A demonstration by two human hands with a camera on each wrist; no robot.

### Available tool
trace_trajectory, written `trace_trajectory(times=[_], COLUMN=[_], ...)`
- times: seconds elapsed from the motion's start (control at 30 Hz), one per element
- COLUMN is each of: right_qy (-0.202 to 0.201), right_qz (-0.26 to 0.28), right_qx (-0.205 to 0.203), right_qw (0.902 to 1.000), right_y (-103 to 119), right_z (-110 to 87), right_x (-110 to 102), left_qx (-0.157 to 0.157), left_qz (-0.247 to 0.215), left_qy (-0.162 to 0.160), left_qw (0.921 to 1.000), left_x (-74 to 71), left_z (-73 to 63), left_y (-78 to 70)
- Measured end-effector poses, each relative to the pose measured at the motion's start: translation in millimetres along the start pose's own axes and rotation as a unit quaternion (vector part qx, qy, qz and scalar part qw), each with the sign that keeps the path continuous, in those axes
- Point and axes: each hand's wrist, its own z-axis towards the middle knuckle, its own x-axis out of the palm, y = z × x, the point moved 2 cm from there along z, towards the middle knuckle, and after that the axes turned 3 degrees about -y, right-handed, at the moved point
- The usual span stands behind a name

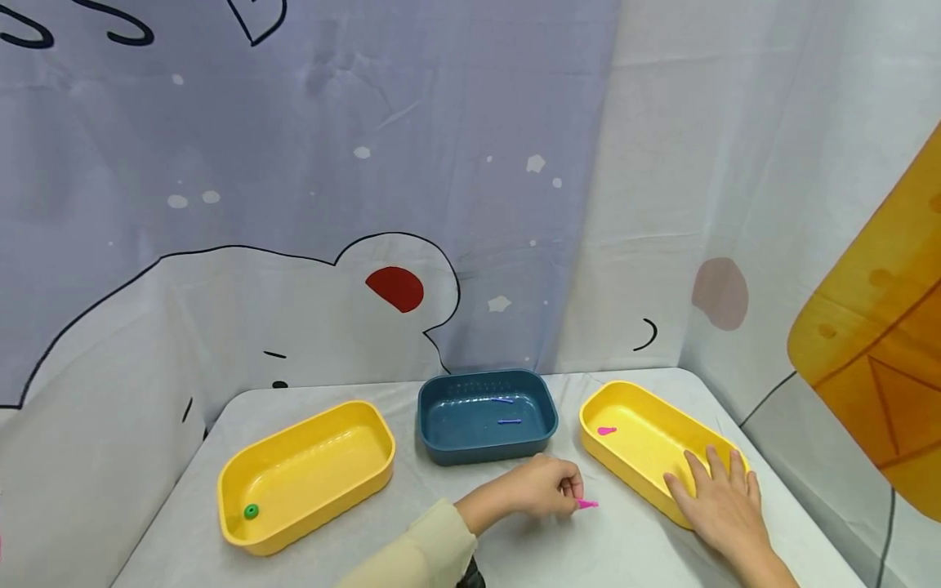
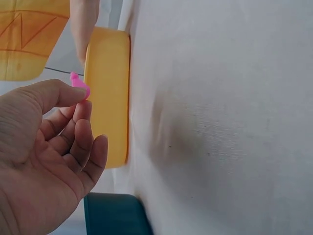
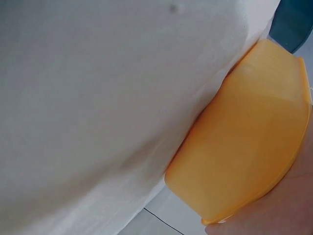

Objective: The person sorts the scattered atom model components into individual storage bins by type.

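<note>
My left hand (image 1: pixel 542 486) pinches a small pink pin-shaped piece (image 1: pixel 586 504) between thumb and forefinger. In the left wrist view, the piece's narrow knobbed end (image 2: pixel 74 76) points up past the thumb, while the other fingers curl loosely. This hand is over the white cloth, between the blue tray (image 1: pixel 485 454) and the right yellow tray (image 1: pixel 625 472). My right hand (image 1: pixel 724 508) lies at the near end of that yellow tray, fingers spread over its rim. Inside the same tray is another pink piece (image 1: pixel 606 430), near the far left corner.
Two thin purple pieces (image 1: pixel 509 421) lie in the blue tray. At the left stands another yellow tray (image 1: pixel 316 521), with a small green ring-like piece (image 1: pixel 251 511) in its near corner. Printed cloth (image 1: pixel 470 204) hangs behind the white-covered table (image 1: pixel 397 506).
</note>
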Motion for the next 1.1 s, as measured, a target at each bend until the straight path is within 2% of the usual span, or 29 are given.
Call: trace_trajectory(times=[0.27, 0.5, 0.8, 1.1], right_qy=[-0.005, -0.005, -0.003, 0.003], right_qz=[-0.001, -0.005, -0.005, -0.006], right_qx=[-0.002, -0.004, -0.001, 0.003], right_qw=[1.0, 1.0, 1.0, 1.0], right_y=[0, 1, 0, -2], right_z=[0.0, -0.9, -0.2, 1.0], right_x=[0, -1, 1, 1], left_qx=[-0.028, -0.02, -0.039, -0.038], left_qz=[-0.034, -0.018, -0.015, -0.016], left_qy=[-0.004, -0.024, -0.029, -0.043], left_qw=[0.999, 0.9994, 0.9987, 0.9982], left_x=[0.3, -1.4, -0.8, -4.7], left_z=[11.5, 21.8, 32.0, 45.4], left_y=[-0.1, -3.7, -6.1, -9.2])
